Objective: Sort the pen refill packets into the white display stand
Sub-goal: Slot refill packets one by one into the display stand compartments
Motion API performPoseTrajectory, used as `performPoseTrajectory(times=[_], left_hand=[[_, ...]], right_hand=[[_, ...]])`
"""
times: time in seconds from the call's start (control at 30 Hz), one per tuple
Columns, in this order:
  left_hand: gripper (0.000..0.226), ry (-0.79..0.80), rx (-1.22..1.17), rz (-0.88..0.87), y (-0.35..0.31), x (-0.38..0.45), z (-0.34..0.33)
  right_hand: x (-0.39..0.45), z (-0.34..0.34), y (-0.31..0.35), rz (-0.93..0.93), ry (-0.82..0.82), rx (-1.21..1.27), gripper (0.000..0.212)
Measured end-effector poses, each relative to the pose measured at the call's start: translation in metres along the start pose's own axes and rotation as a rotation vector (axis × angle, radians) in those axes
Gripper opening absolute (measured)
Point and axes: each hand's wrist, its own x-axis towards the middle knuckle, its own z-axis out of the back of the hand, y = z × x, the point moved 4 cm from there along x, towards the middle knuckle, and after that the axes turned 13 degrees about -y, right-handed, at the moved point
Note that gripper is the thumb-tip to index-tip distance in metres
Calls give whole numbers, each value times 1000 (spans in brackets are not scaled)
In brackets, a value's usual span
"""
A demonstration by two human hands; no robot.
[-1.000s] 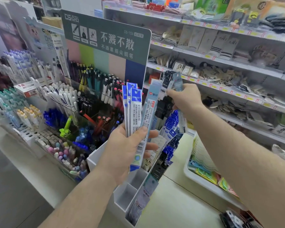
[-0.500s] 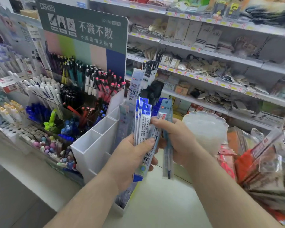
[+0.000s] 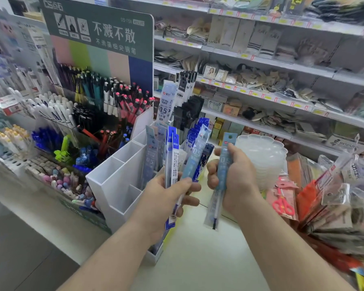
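left hand (image 3: 166, 198) hides lower halves of its refill packets (image 3: 172, 156). white display stand (image 3: 118, 177) near end hidden behind left forearm. far shelf goods (image 3: 261, 80) blurred.

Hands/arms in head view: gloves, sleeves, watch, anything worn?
Nothing worn that shows. The left hand and right hand are bare, no gloves, no rings visible. Both forearms are bare up to the frame's bottom edge, no sleeve cuff, no watch or band at either wrist. Anything above the forearms is out of frame.
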Motion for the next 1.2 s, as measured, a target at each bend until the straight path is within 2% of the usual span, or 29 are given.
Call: performPoseTrajectory(times=[0.17, 0.37, 0.5, 0.6, 0.8, 0.9, 0.97, 1.03, 1.1, 1.2], left_hand=[[13, 56, -89, 68, 5, -5, -4], [14, 107, -132, 33, 12, -11, -8], [49, 126, -86, -10, 16, -10, -2], [48, 136, -29, -46, 15, -13, 5], [34, 41, 14, -91, 13, -13, 24], [26, 8, 62, -110, 10, -13, 37], [25, -54, 24, -55, 10, -12, 47], [32, -140, 5, -8, 9, -11, 60], [27, -209, -19, 7, 6, -12, 72], [26, -266, -82, 22, 2, -15, 85]], right_hand=[[-7, -1, 3, 89, -45, 40, 46], [-10, -12, -12, 154, -91, 48, 32], [-19, -18, -16, 192, -123, 32, 27], [-26, -24, -24, 154, -125, -10, 24], [-26, -32, -41, 56, -90, -73, 25], [-29, -36, -42, 73, 113, -215, 12], [-26, -35, -42, 91, 183, -270, 12], [-18, -34, -31, 113, 121, -227, 15], [-8, -32, -14, 140, 1, -115, 16], [2, -36, 3, 322, -77, -149, 16]])
